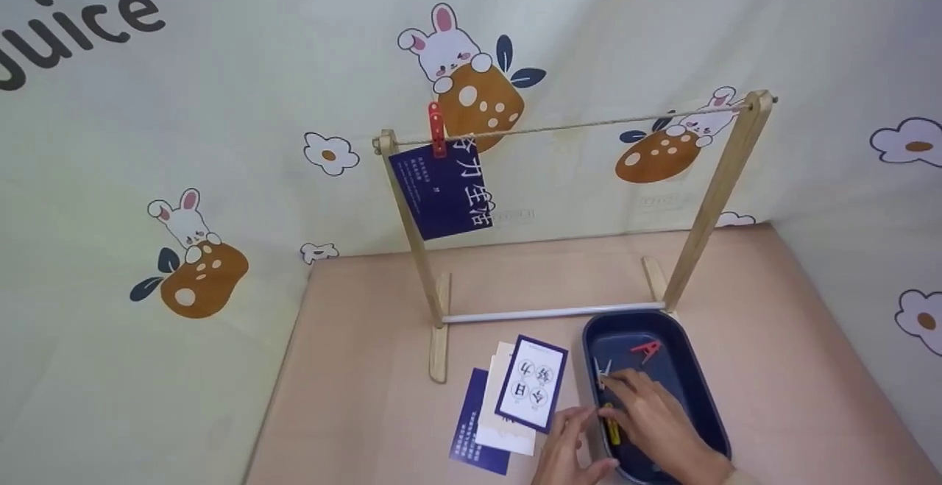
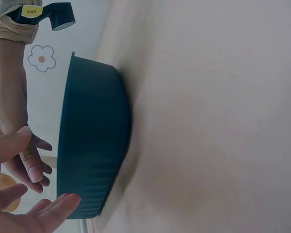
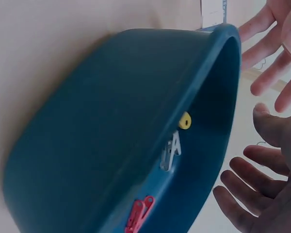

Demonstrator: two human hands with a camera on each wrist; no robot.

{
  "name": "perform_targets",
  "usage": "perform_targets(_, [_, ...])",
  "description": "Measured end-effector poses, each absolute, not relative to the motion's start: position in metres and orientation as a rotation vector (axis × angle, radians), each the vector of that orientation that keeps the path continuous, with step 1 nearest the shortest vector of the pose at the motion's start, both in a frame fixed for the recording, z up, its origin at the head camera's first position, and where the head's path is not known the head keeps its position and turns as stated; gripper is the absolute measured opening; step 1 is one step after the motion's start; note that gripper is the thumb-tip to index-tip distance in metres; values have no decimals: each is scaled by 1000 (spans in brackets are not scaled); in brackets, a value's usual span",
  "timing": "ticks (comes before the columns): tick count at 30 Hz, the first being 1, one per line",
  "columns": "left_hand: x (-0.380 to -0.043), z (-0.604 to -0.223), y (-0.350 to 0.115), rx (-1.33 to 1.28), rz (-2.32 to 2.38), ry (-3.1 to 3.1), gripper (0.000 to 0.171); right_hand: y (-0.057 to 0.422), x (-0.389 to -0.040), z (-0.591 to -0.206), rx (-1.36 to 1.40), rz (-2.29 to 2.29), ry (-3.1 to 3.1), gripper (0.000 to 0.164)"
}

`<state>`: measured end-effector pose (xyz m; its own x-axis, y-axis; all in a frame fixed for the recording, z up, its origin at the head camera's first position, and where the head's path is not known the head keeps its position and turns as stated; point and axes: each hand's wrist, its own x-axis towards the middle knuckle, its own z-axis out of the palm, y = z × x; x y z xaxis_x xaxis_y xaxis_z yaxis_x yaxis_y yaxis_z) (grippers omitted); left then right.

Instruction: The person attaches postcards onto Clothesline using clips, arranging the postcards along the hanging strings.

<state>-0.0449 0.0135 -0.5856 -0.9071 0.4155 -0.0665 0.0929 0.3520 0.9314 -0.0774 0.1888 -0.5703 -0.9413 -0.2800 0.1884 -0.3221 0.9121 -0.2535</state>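
My right hand [image 1: 659, 415] hovers over the dark blue plastic basin [image 1: 695, 374], fingers loosely bent and nothing between them. Inside the basin lie a red clothespin [image 1: 647, 351], a white clothespin [image 3: 170, 151] and a yellow clothespin [image 1: 614, 427]; the right wrist view shows that hand [image 3: 262, 187] apart from them. My left hand [image 1: 567, 452] is beside the basin's left rim, its fingers spread and relaxed, holding nothing. Left of it, several printed cards [image 1: 531, 383] overlap in a stack. The top one is white with a dark blue border.
Behind the cards and basin stands a wooden frame [image 1: 714, 205] with a string [image 1: 589, 126] across its top. A dark blue card [image 1: 445, 194] hangs at the string's left end from a red clothespin [image 1: 437, 129]. Printed cloth walls [image 1: 221, 102] enclose the pink table [image 1: 360, 367].
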Motion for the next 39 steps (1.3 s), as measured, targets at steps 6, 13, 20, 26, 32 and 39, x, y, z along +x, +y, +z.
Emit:
perform_targets(6, [-50, -592, 18, 307, 1653, 2151, 68, 189, -80, -576, 463, 447, -2939, 43])
perform_targets(13, [-53, -595, 22, 203, 1715, 2034, 74, 189, -85, -581, 480, 412, -2877, 35])
perform_targets(20, [-54, -601, 28, 176, 1743, 1989, 78, 189, -86, -581, 491, 417, -2970, 27])
perform_targets(26, [-55, -607, 33, 87, 1764, 1917, 81, 187, -89, -580, 488, 458, -3153, 29])
perform_targets(32, [-58, -615, 34, 52, 1813, 1843, 81, 188, -92, -584, 520, 502, -3184, 21])
perform_targets(39, [-60, -621, 34, 79, 1902, 1764, 77, 189, -94, -591, 609, 597, -3167, 7])
